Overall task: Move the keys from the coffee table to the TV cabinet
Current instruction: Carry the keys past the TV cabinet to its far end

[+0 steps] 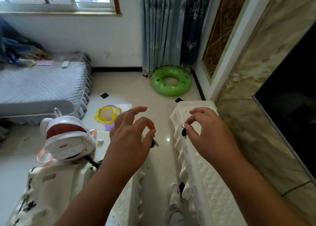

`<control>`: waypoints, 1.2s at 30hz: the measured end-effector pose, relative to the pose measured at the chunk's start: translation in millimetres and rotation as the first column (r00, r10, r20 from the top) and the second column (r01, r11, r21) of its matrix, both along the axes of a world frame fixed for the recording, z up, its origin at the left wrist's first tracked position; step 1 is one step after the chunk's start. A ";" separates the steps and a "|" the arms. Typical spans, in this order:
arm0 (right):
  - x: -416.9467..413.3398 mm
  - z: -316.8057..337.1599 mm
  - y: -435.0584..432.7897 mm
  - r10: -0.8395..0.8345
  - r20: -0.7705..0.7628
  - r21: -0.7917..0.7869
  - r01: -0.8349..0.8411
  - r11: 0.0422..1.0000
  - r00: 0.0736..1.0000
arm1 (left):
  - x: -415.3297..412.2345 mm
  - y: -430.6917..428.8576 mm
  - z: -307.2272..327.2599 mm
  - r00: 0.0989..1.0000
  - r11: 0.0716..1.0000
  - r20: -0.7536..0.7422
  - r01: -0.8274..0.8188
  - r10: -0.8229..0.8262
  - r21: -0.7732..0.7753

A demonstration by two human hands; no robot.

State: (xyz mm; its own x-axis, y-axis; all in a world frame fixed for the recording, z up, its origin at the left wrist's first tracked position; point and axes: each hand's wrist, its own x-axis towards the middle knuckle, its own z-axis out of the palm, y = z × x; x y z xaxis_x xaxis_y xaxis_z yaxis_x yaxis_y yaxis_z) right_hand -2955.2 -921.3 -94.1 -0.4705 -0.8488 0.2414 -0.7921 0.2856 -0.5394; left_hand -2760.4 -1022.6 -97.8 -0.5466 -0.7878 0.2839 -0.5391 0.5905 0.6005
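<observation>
My left hand (pixel 130 140) hangs over the right edge of the coffee table (pixel 123 200), which wears a cream quilted cloth. Its thumb and forefinger pinch a black-headed key (pixel 153 142) on a small ring. My right hand (pixel 210 135) is held above the TV cabinet (pixel 201 183), also under a cream quilted cover. It pinches a second black-headed key (pixel 184 132) by its ring, so the key dangles just above the cabinet's left edge.
A white child's backpack (pixel 68 140) and a patterned garment (pixel 51 191) lie on the coffee table. A narrow tiled aisle (pixel 159 160) separates table and cabinet. A black TV (pixel 294 119) hangs right. A green swim ring (pixel 171 81), a yellow-rimmed purple potty (pixel 107 117) and a grey sofa (pixel 42 88) are beyond.
</observation>
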 end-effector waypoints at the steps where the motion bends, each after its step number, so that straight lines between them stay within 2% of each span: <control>1: -7.0 -1.2 -10.2 0.010 0.001 -0.009 -0.010 1.000 1.000 | -5.9 -6.6 0.3 1.000 1.000 0.004 -0.006 0.006 -0.011; 14: -123.5 11.6 -132.4 0.160 0.001 -0.030 -0.160 0.987 0.987 | -108.6 -91.2 19.7 0.985 0.981 0.009 -0.173 0.174 -0.083; 21: -160.7 -2.1 -168.3 0.175 0.053 0.005 -0.175 0.984 0.983 | -140.7 -127.3 10.2 0.977 0.978 0.040 -0.208 0.209 -0.023; 30: -202.9 -15.8 -241.8 0.115 0.017 0.051 -0.115 0.992 0.993 | -184.6 -218.5 -13.1 0.987 0.988 0.052 -0.152 0.152 -0.006; 36: -226.2 -10.4 -311.6 0.045 -0.032 0.067 -0.042 0.997 0.998 | -213.0 -302.0 -16.7 0.999 0.999 0.015 -0.039 0.040 -0.029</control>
State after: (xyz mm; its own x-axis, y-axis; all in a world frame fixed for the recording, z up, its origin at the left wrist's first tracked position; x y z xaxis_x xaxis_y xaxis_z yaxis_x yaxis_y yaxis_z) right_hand -3181.4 -1232.9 -104.5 -0.4254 -0.8829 0.1987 -0.8218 0.2849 -0.4935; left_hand -2973.3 -1324.6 -114.4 -0.5197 -0.8005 0.2984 -0.5713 0.5854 0.5752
